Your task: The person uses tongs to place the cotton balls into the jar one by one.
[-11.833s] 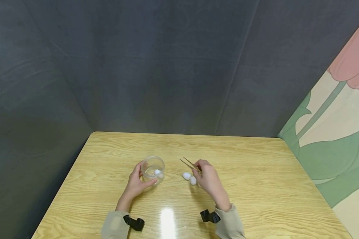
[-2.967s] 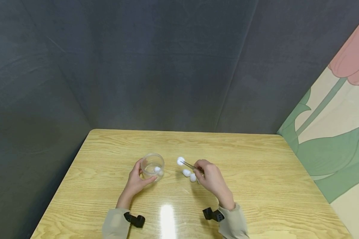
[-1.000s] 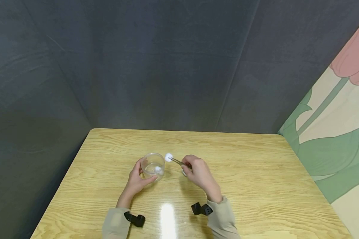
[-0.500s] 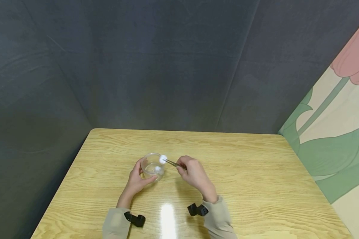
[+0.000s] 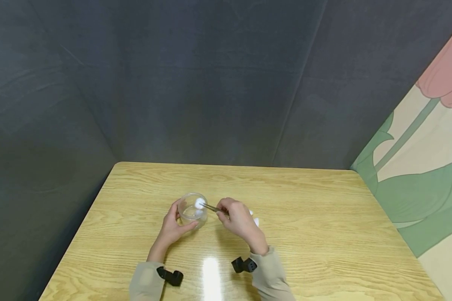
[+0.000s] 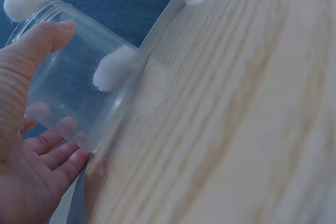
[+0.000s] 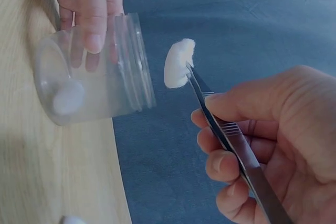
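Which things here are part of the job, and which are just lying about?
In the job:
- clear round plastic jar, held by left hand
- thin metal tweezers in right hand
- white cotton ball pinched above the jar
- cotton ball inside
- spare cotton balls

Lying about:
- wooden table

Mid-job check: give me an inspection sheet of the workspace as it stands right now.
Surface: wooden table, glare spot near the front edge.
Job's things: clear jar upright, one cotton ball inside; tweezers pinch a cotton ball above the jar's mouth.
Clutter: cotton balls on the table, partly hidden, count unclear.
Grippers: left hand grips the jar; right hand pinches the tweezers.
Cables: nothing seen.
Surroundings: grey fabric backdrop, floral panel.
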`<state>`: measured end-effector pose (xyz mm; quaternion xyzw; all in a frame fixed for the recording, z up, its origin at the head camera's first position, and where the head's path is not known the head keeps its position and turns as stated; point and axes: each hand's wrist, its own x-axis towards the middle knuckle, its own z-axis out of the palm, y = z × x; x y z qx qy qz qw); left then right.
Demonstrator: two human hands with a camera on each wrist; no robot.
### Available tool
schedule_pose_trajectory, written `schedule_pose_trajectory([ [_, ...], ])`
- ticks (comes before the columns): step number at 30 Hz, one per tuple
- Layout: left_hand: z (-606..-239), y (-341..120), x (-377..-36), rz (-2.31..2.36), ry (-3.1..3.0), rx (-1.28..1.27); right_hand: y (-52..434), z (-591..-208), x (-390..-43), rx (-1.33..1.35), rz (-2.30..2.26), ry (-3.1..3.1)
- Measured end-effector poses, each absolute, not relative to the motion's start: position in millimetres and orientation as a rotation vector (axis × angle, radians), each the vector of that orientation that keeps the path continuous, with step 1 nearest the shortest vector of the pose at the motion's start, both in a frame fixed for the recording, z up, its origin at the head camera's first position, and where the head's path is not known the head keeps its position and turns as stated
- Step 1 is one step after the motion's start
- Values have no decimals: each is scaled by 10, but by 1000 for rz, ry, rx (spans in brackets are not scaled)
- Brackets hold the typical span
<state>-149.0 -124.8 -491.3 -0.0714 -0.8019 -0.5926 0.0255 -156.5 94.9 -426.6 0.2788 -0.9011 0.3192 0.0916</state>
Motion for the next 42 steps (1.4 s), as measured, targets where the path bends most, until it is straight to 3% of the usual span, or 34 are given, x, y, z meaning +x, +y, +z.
schedule_pose_trajectory([
  [17, -4933, -1250, -1510, -1791, -2507, -233, 892, -4353, -1583, 804, 1000, -2793],
  [25, -5268, -1307, -1641, -1782, -2528, -165, 930, -4368, -1575, 795, 965, -2784],
  [42, -5272, -1315, -1640, -1779, -2515, -174, 1088, -4339, -1533, 692, 973, -2776],
])
